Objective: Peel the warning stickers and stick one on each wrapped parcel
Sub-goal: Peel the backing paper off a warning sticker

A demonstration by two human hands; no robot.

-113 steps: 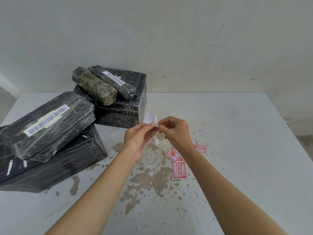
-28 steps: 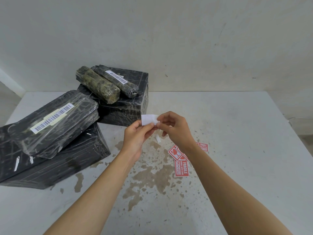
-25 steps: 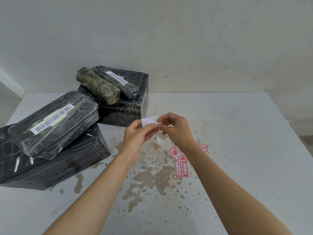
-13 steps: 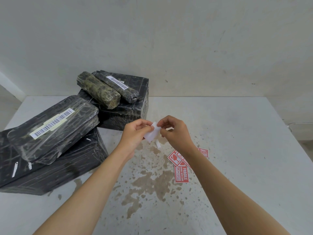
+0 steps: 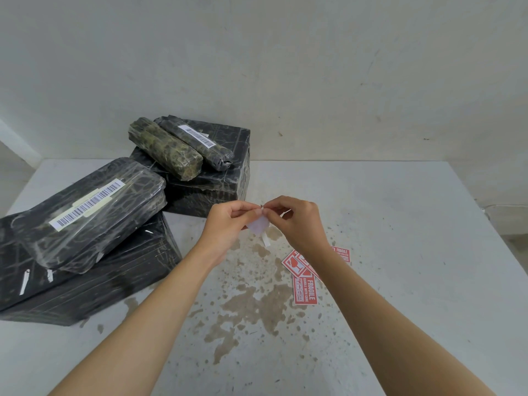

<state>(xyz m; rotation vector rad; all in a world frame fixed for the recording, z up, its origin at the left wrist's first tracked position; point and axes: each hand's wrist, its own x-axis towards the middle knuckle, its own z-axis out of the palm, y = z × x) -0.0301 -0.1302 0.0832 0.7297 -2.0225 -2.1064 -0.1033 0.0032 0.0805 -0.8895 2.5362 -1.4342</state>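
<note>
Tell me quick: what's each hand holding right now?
Left hand: closed, pinching the small white paper sticker.
Right hand: closed, pinching the same sticker's top corner.

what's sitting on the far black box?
On the far black box: an olive roll and a black roll with a barcode label, side by side. The box top beneath them is hidden.

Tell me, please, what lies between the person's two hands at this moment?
A small white sticker sheet, pinched by the left hand and the right hand, as the head view shows.
</note>
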